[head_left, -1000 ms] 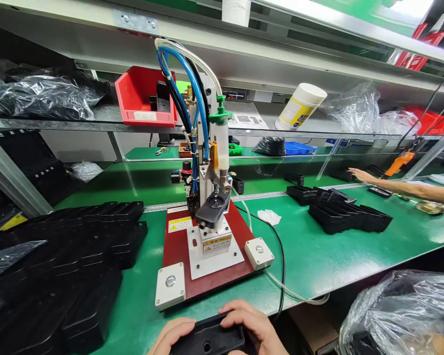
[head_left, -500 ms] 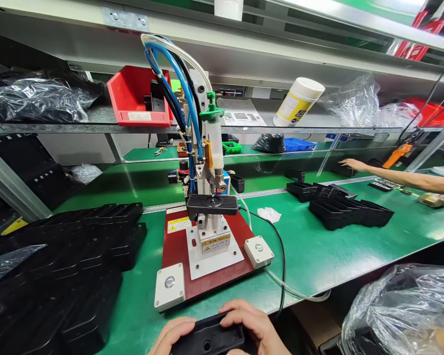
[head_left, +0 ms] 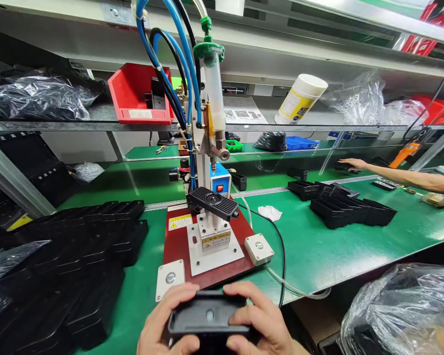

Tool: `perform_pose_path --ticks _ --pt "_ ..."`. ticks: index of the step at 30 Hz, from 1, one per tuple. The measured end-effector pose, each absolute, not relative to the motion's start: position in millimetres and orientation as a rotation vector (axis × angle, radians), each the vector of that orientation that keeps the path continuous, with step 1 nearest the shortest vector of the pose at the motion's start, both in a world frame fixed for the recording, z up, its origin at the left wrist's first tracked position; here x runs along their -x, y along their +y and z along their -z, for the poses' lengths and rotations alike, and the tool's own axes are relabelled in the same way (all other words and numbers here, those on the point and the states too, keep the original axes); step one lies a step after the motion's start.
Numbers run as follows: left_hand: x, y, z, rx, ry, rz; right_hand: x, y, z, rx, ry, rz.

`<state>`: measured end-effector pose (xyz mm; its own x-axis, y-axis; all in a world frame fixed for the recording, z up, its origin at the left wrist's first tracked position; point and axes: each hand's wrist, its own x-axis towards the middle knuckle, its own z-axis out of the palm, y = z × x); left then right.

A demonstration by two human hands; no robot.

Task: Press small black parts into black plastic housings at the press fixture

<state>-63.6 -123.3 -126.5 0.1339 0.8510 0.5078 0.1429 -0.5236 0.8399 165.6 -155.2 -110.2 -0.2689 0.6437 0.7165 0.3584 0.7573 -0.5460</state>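
Note:
Both hands grip a black plastic housing [head_left: 192,315] at the near edge of the bench. It is an oblong shell, its hollow side facing me, with a small round hole in the middle. My left hand [head_left: 156,320] wraps its left end, and my right hand [head_left: 268,320] wraps its right end, fingers on the inner wall. Just beyond stands a bench press [head_left: 203,148] with a syringe [head_left: 215,93] of clear plastic and a green cap. A black ribbed cover [head_left: 225,207] with a round centre sits askew on the press's metal post.
White button boxes [head_left: 170,278] flank the red base [head_left: 173,246]. Stacked black housings [head_left: 96,256] fill the left; more [head_left: 351,212] lie right. A co-worker's hand [head_left: 353,164] reaches in from the right. A red bin [head_left: 140,93] and a white canister [head_left: 299,98] stand on the shelf.
The syringe and press head have risen off the ribbed cover, which has turned, its right end swinging nearer me. Both hands have lifted the housing slightly and tipped its hollow side towards me.

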Motion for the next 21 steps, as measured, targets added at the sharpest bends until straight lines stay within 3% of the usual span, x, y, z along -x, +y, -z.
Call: perform_pose_path --ticks 5,9,21 --pt "53 -42 54 -1.958 0.653 -1.503 -161 -111 38 0.708 -1.827 0.107" --pt "35 27 17 -1.837 0.554 -1.408 -160 -60 9 0.765 -1.727 0.226" --pt "12 69 26 -1.655 0.525 -1.293 -156 -28 14 0.862 -1.69 0.298"
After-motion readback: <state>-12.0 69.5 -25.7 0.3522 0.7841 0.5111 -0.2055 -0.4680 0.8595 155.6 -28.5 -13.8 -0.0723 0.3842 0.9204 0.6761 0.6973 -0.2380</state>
